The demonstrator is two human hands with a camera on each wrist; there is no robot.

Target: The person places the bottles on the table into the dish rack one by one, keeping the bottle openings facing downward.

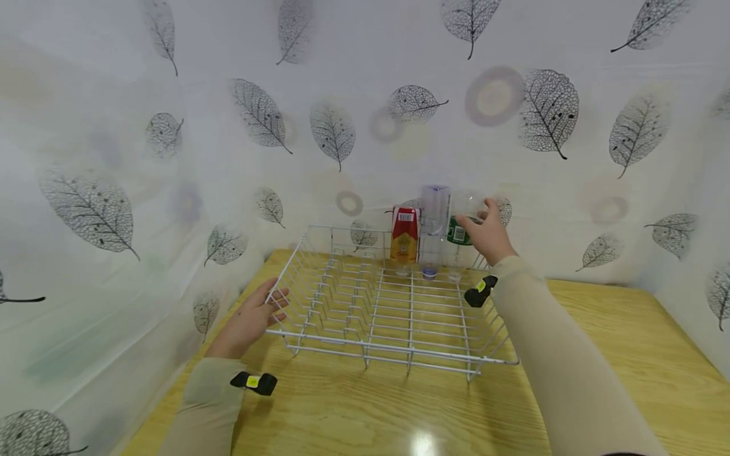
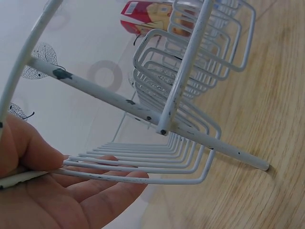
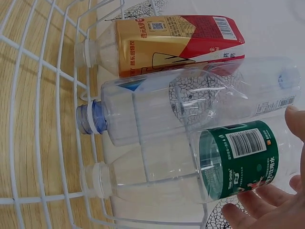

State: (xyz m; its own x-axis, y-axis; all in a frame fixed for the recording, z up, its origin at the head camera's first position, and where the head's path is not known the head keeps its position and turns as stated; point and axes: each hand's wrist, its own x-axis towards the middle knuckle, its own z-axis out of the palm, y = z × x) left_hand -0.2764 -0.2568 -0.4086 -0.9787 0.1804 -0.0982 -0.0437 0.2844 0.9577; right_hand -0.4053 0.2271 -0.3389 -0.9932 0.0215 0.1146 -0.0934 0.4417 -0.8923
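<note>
My left hand (image 1: 251, 320) grips the left side of a white wire rack (image 1: 410, 349), thumb over the rim wire and fingers beneath it in the left wrist view. At the rack's back right, my right hand (image 1: 492, 234) holds a clear plastic bottle with a green label (image 3: 243, 160) near its base, thumb on one side and fingers on the other. That bottle stands upside down, neck low among the wires. Beside it, also neck down, are a clear bottle with a blue neck (image 3: 152, 107) and a bottle with a red and gold label (image 3: 176, 45).
The rack stands on a wood-grain table (image 1: 342, 411). Rows of bent wire prongs (image 1: 333, 297) rise in its left half. A pale curtain with leaf prints (image 1: 333, 136) hangs close behind and along the left side.
</note>
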